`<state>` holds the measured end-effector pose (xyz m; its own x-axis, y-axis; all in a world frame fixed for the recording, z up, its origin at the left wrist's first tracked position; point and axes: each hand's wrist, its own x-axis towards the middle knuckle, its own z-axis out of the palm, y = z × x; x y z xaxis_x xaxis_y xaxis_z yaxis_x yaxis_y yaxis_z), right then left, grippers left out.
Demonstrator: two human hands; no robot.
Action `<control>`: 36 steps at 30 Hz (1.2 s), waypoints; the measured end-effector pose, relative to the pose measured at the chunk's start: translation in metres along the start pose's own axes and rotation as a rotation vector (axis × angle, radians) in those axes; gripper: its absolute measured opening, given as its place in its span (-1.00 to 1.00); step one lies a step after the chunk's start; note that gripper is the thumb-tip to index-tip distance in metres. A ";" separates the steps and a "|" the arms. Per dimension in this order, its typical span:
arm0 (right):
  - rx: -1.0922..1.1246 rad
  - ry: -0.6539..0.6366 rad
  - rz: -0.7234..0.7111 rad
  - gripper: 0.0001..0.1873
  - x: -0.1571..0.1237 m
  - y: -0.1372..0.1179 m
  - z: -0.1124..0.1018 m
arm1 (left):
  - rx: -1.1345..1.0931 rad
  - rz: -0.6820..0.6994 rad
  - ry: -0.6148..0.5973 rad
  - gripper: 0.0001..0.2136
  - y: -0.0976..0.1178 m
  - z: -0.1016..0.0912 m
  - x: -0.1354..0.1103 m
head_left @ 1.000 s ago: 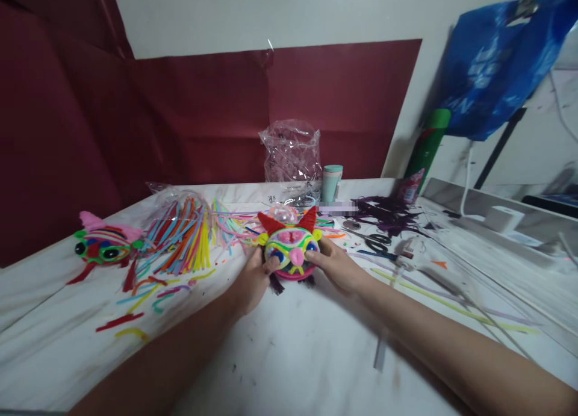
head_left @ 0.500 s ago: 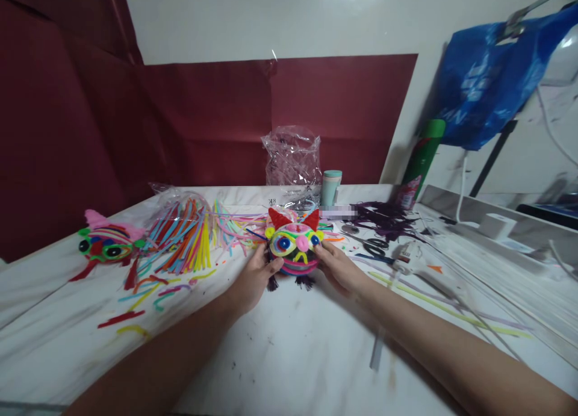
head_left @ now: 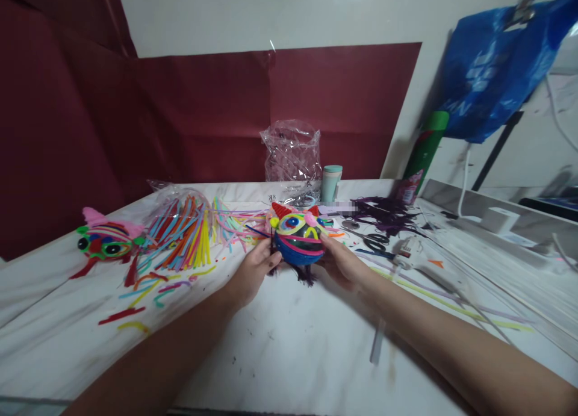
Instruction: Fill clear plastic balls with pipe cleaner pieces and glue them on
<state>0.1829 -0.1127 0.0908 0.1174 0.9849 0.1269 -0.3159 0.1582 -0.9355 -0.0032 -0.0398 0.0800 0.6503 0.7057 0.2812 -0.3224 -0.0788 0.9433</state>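
Both hands hold a round craft ball (head_left: pixel 298 238) wrapped in coloured pipe cleaners, with red ears, big eyes and a pink nose. It is tilted so its dark blue underside faces me. My left hand (head_left: pixel 253 271) grips its left side with curled fingers. My right hand (head_left: pixel 344 264) cups its right side. Dark purple tufts hang under the ball, just above the white marble table (head_left: pixel 289 344).
A second pipe-cleaner creature (head_left: pixel 106 242) lies at the left. A bag of coloured pipe cleaners (head_left: pixel 185 229) and loose offcuts lie between. Behind are a clear plastic bag (head_left: pixel 292 157), a teal cup (head_left: pixel 331 183), scissors (head_left: pixel 377 242), a glue gun (head_left: pixel 409 250) and purple scraps (head_left: pixel 383 214).
The ball has been tipped back in both hands, so its face now points up and away and its dark underside shows. The hands stayed in place.
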 end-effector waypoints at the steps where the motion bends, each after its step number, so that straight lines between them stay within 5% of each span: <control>1: 0.008 -0.003 -0.013 -0.61 0.001 0.000 -0.001 | 0.020 0.022 0.001 -0.65 0.001 0.000 0.000; 12: 0.107 -0.062 -0.161 -0.48 -0.009 -0.005 0.014 | -0.085 0.029 -0.145 -0.28 0.014 0.013 -0.006; 19: 0.096 -0.070 -0.167 -0.35 -0.012 -0.001 0.015 | -0.052 -0.006 -0.191 -0.40 0.007 0.009 -0.009; 26: 0.087 0.004 -0.240 -0.47 -0.008 0.002 0.016 | -0.065 -0.122 -0.117 -0.61 -0.001 0.011 -0.010; 30: 0.065 0.083 -0.263 -0.45 -0.002 0.004 0.009 | 0.104 -0.231 -0.083 -0.70 -0.004 0.009 -0.011; 33: 0.059 0.079 -0.248 -0.44 0.000 0.004 0.005 | 0.255 -0.192 -0.016 -0.74 -0.006 0.007 -0.009; 36: 0.073 0.028 -0.236 -0.41 -0.001 0.006 0.004 | 0.312 0.021 0.181 -0.74 -0.005 0.005 -0.006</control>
<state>0.1775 -0.1121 0.0864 0.2214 0.9179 0.3293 -0.3439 0.3895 -0.8544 -0.0024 -0.0472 0.0741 0.5040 0.8128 0.2921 -0.0909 -0.2864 0.9538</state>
